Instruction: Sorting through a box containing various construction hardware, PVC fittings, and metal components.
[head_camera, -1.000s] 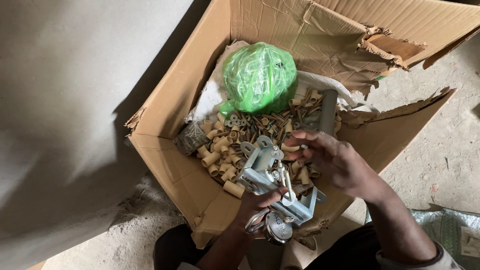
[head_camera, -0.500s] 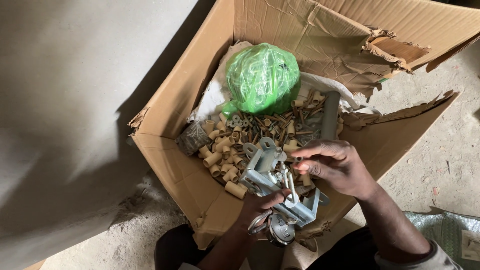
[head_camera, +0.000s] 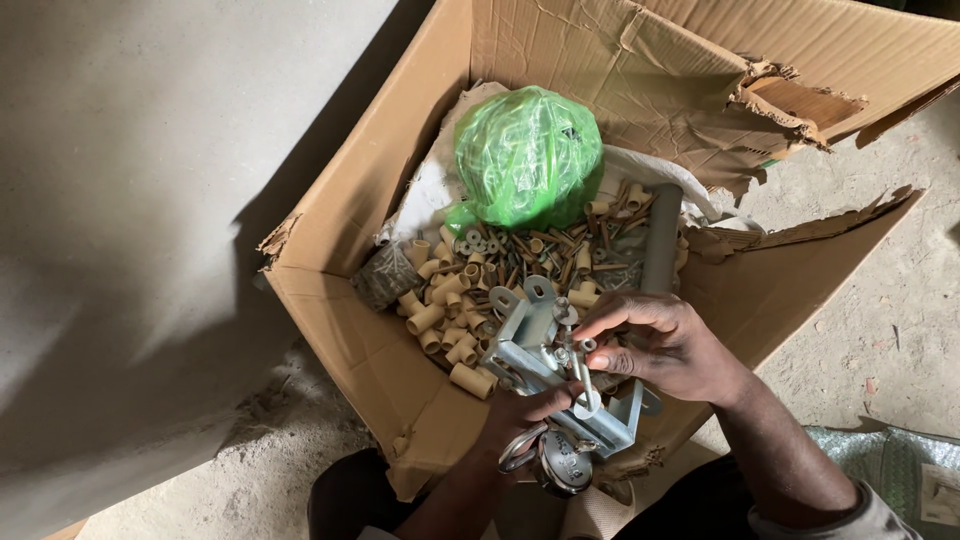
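Note:
My left hand (head_camera: 520, 412) grips a grey metal bracket assembly (head_camera: 545, 350) from below, over the near part of an open cardboard box (head_camera: 330, 310). A round metal part with a ring (head_camera: 556, 458) hangs beneath that hand. My right hand (head_camera: 665, 345) has come in from the right, and its fingertips pinch a bolt (head_camera: 572, 330) on the bracket. Under the bracket the box holds several tan plastic sleeves (head_camera: 440, 315) and loose screws and washers (head_camera: 520, 250).
A green plastic bag bundle (head_camera: 527, 155) lies at the back of the box on white cloth. A grey pipe (head_camera: 660, 238) leans at the right, a small clear packet (head_camera: 385, 275) at the left. Torn box flaps (head_camera: 790, 100) stand behind. Dusty concrete floor (head_camera: 880, 300) surrounds the box.
My right hand went from open above the loose parts to closed, moving left onto the bracket's bolt. My left hand kept holding the bracket almost still.

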